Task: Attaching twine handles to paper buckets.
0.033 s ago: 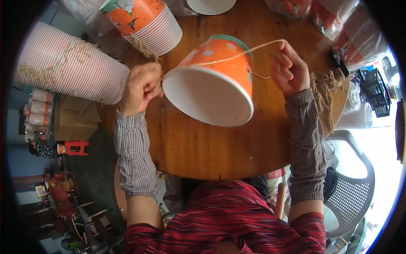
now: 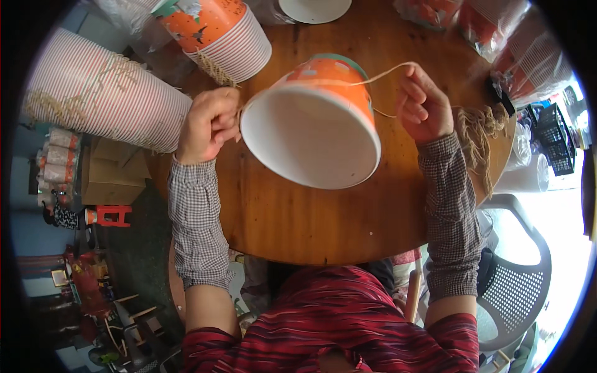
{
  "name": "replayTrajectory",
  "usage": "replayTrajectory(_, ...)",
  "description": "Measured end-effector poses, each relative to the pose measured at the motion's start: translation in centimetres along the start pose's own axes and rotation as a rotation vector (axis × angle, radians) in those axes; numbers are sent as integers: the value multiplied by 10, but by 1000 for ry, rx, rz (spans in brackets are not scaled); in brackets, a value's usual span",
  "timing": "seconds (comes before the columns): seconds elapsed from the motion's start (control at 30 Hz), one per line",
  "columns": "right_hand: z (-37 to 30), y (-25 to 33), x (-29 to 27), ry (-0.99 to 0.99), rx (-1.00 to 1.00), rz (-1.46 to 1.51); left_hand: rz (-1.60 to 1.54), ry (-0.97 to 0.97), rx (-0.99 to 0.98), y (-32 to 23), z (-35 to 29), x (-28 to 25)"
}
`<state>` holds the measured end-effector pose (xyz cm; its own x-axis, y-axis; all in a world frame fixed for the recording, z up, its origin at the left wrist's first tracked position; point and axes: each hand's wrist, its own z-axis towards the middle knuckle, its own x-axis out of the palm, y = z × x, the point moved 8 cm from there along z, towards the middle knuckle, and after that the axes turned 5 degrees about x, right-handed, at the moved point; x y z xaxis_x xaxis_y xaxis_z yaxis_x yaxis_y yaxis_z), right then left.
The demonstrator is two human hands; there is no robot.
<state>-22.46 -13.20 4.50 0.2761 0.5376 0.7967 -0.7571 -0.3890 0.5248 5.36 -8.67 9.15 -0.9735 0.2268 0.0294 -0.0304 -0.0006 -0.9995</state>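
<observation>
A paper bucket (image 2: 311,137), orange with a green base edge and white inside, tilts over the table with its mouth toward me. A thin tan string (image 2: 380,74) runs around its outer wall, close behind the white rim. My left hand (image 2: 210,124) is closed at the bucket's left edge, pinching the string; whether it also grips the rim is hidden. Off the bucket's right side, my right hand (image 2: 425,102) pinches the string between thumb and forefinger, its other fingers curled. From that hand the string stretches back to the bucket in two strands.
Tall stacks of nested paper buckets lie at the left (image 2: 106,93) and far left (image 2: 230,43). A bundle of tan string (image 2: 482,140) hangs over the right table edge. Plastic-wrapped bucket stacks (image 2: 528,62) stand far right. A white lid (image 2: 315,9) lies at the back.
The bucket has tipped so that more of its mouth faces me. The string around it now sits nearer the rim. Both hands keep nearly the same places.
</observation>
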Motion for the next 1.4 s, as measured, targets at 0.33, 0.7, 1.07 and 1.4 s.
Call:
replayTrajectory(0.33, 10, -58, -2, -211, 149, -121, 44, -98, -132, 14, 35, -41)
replayTrajectory(0.7, 6, -53, -9, -253, 123, -123, 222, -324, 191, 12, -13, -36)
replayTrajectory(1.07, -2, -42, 12, -139, 59, 62, 842, -476, 765, -70, -53, 57)
replayTrajectory(1.4, -4, -53, 45, -19, 124, 177, 272, -108, 290, 40, -51, 156)
